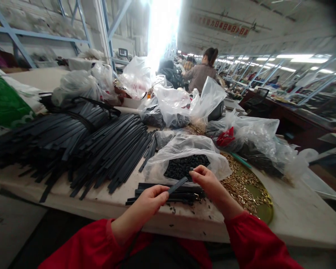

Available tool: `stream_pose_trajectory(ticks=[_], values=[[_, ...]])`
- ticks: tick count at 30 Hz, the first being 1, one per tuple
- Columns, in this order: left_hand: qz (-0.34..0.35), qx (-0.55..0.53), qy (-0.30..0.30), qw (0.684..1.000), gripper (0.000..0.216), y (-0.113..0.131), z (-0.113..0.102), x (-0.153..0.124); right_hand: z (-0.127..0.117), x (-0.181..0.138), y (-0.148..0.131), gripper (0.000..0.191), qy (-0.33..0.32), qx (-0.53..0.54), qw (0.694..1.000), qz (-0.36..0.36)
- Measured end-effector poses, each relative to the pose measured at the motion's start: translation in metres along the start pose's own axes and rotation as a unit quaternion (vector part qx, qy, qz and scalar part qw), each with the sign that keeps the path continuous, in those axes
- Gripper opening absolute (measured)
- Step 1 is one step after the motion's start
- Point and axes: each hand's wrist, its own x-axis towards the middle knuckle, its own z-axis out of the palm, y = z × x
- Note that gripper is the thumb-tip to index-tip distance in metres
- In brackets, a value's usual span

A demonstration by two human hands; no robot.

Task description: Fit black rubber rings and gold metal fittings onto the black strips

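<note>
My left hand (153, 198) pinches a flat dark strap (178, 185) near its end, which points up and to the right. Between the thumb and fingertips of my right hand (205, 180) is a small black piece (191, 169), just beyond the strap's tip and apart from it. Behind it, an open clear plastic bag (157, 164) contains many small black pieces (182, 166) that look like loops. Beneath my hands lie several dark straps (145, 185), some with gold-coloured metal at their right ends.
Long dark straps (114, 145) cover the table's left side. To the right, a yellowish round tray (262, 190) bears gold-coloured metal parts (236, 175). Clear plastic bags (173, 99) crowd the back, and black scraps (171, 225) lie near the front edge. A person (203, 76) is farther off.
</note>
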Motion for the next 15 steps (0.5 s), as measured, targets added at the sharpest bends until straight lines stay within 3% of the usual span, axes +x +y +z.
stream_pose_trajectory(ticks=[3,7,11,15], values=[[0.056,0.065,0.018,0.996,0.033,0.001,0.000,0.002,0.009,-0.024,-0.011,0.029,-0.032,0.142,0.989,0.039],[0.105,0.130,0.039,0.985,0.030,-0.002,0.001,0.002,0.018,-0.040,-0.019,0.030,-0.070,0.391,0.909,0.125],[0.071,0.158,0.012,0.985,0.029,-0.005,0.002,0.002,0.019,-0.042,-0.019,0.025,-0.106,0.400,0.898,0.148],[-0.030,0.101,-0.080,0.991,0.025,-0.002,0.002,0.000,0.017,-0.045,-0.019,0.020,-0.166,0.358,0.904,0.166]])
